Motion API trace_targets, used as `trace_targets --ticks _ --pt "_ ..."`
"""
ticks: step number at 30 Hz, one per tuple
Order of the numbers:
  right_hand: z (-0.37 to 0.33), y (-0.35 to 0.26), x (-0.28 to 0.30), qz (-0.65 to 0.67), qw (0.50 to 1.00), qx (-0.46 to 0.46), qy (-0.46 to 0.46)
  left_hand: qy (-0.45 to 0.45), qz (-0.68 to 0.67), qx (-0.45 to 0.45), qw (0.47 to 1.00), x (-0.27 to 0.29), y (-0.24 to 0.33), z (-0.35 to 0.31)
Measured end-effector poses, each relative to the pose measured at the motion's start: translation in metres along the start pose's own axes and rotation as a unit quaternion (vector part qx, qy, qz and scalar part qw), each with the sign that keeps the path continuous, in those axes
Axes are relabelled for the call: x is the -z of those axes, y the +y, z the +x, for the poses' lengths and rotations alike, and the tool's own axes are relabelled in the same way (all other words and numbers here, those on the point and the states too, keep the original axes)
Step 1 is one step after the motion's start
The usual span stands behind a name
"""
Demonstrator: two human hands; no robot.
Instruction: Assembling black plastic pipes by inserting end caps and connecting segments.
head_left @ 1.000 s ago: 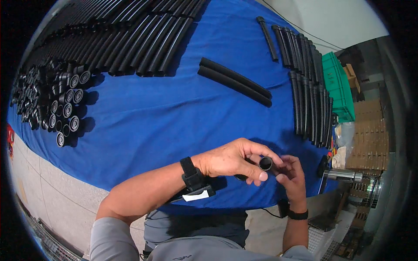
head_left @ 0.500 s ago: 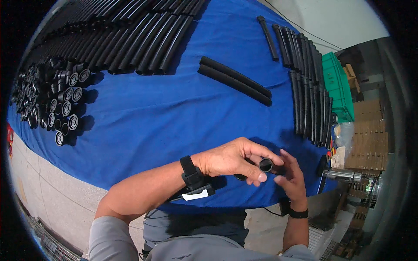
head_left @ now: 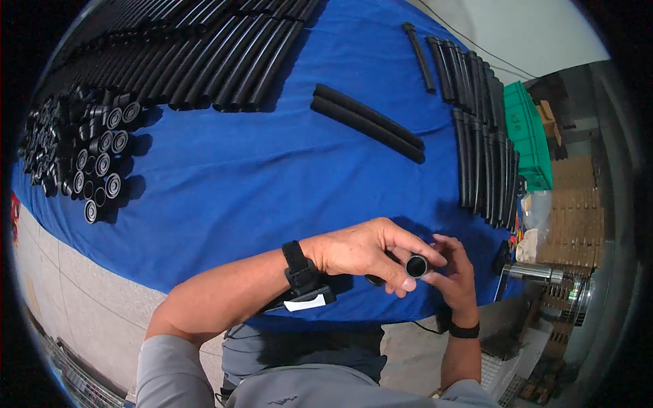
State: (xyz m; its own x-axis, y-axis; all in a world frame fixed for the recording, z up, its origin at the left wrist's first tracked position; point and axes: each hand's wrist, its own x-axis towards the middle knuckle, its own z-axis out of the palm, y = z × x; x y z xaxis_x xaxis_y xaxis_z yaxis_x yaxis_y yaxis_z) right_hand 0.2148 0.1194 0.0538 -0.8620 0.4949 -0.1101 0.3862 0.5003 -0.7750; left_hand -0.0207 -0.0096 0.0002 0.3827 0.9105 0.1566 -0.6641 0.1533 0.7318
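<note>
My left hand is closed on a short black pipe fitting, thumb below and fingers above. The fitting's round open end faces up toward me. A second dark round opening shows under the left palm; I cannot tell whether it belongs to the same piece. On the fitting's right side my right hand curls in, its thumb against the rim and its fingers bent behind. Both hands are over the near edge of the blue cloth. The left wrist wears a black strap with a small device.
Two black tubes lie mid-table. Long black tubes fill the far left, beside a heap of black fittings. Several capped tubes line the right, near a green crate. A metal cylinder juts out at the right edge.
My right thumb has come in against the fitting's rim, narrowing the gap between the hands. The fitting has shifted slightly down and its opening has turned more toward me.
</note>
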Motion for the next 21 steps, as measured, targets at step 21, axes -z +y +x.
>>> trace_targets --ticks 21 --pt "0.002 0.0 -0.009 0.176 0.983 0.004 0.042 0.027 -0.042 -0.046 0.998 0.0 0.001 -0.001"
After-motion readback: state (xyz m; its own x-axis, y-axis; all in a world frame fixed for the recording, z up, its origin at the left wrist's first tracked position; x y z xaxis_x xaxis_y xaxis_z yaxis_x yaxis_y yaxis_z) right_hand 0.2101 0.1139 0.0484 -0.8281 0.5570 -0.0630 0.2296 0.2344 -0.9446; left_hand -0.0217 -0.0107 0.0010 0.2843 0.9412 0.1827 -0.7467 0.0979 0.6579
